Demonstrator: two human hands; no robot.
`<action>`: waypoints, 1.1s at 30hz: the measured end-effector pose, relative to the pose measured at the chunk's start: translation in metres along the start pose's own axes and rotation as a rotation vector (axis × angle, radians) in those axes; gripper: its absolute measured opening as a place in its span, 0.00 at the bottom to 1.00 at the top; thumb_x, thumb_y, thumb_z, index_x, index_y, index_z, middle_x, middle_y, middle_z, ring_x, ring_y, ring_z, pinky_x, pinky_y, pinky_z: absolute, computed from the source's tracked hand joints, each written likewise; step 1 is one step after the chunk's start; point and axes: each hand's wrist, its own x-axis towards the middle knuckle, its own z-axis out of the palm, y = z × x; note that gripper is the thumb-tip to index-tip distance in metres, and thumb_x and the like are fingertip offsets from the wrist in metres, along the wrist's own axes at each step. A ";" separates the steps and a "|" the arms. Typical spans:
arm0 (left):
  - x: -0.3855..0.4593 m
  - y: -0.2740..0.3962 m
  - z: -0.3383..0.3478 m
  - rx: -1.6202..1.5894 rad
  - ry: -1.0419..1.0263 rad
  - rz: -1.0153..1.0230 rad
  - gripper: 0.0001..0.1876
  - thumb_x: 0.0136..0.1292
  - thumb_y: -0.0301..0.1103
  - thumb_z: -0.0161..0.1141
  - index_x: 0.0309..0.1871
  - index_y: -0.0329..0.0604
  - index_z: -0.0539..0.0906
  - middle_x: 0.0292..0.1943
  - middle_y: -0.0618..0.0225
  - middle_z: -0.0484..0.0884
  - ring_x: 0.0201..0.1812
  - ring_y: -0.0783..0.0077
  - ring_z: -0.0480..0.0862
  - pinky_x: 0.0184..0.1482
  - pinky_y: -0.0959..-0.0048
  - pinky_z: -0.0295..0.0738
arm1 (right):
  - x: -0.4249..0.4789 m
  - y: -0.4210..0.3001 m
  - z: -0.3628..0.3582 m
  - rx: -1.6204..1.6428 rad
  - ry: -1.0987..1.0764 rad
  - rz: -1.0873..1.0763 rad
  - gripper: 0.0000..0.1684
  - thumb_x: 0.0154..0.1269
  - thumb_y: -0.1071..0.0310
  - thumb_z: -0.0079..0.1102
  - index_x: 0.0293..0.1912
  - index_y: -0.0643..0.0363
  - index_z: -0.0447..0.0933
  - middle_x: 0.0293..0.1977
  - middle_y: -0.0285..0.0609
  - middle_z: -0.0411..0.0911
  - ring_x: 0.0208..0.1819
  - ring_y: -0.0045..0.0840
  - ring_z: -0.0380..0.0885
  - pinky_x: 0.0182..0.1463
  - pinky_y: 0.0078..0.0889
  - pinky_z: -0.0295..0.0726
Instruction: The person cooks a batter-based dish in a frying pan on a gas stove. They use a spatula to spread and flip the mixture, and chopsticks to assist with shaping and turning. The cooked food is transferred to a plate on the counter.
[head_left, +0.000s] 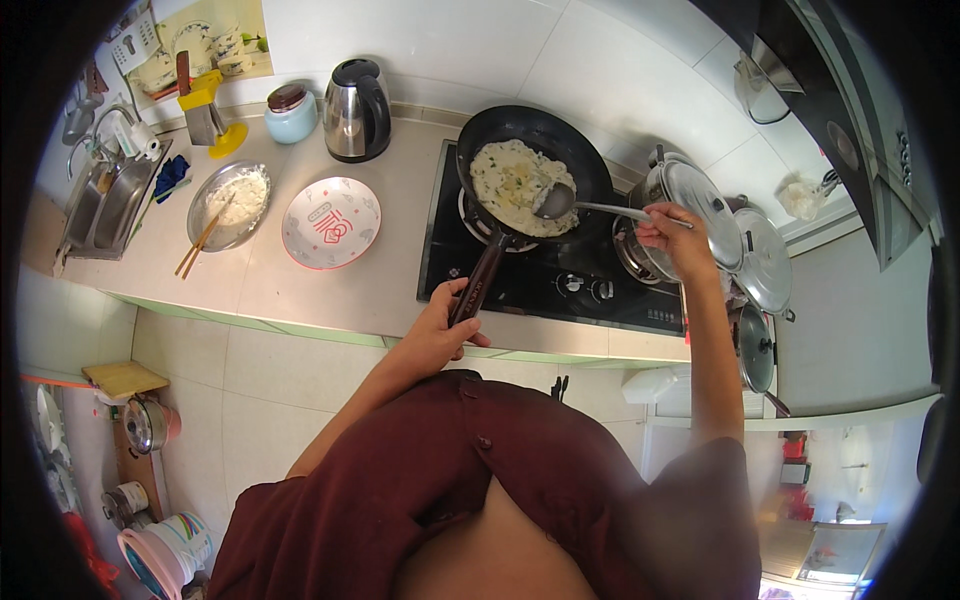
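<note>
My left hand (448, 322) grips the brown handle of a black frying pan (589, 150) on the gas stove (525, 289). A pale batter pancake with green flecks (517, 176) lies in the pan, towards its left side. My right hand (675, 232) holds a metal ladle (556, 201) by its shaft, its bowl resting on the pancake's right part. Left of the stove a white plate with a red rim and red print (331, 223) lies on the counter. Beyond it stands a metal bowl (261, 229) of whitish batter, with wooden chopsticks (199, 244) leaning in it.
An electric kettle (358, 112), a light blue jar (290, 116) and a yellow knife holder (225, 139) stand along the wall. A steel sink (112, 214) is at the far left. Metal pots with lids (701, 210) crowd the stove's right side, under the range hood (832, 127).
</note>
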 end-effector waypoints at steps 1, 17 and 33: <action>0.000 0.000 0.000 0.004 -0.003 -0.001 0.31 0.67 0.25 0.51 0.70 0.41 0.50 0.47 0.62 0.67 0.42 0.70 0.83 0.26 0.82 0.69 | -0.001 0.004 0.002 0.032 -0.004 0.006 0.09 0.66 0.72 0.54 0.43 0.67 0.77 0.33 0.45 0.79 0.33 0.27 0.81 0.39 0.28 0.84; 0.002 -0.002 0.000 -0.032 -0.015 0.000 0.31 0.66 0.23 0.50 0.69 0.40 0.50 0.46 0.63 0.67 0.42 0.69 0.83 0.25 0.81 0.68 | -0.003 -0.009 -0.016 -0.170 0.106 0.017 0.11 0.65 0.69 0.55 0.43 0.67 0.77 0.30 0.44 0.79 0.30 0.25 0.81 0.36 0.25 0.83; 0.002 -0.005 -0.001 -0.051 -0.017 0.023 0.30 0.66 0.24 0.51 0.69 0.41 0.51 0.45 0.63 0.67 0.41 0.70 0.83 0.25 0.81 0.67 | -0.013 -0.011 0.008 -0.158 0.036 0.039 0.11 0.65 0.69 0.56 0.43 0.67 0.77 0.32 0.45 0.79 0.31 0.25 0.81 0.35 0.25 0.84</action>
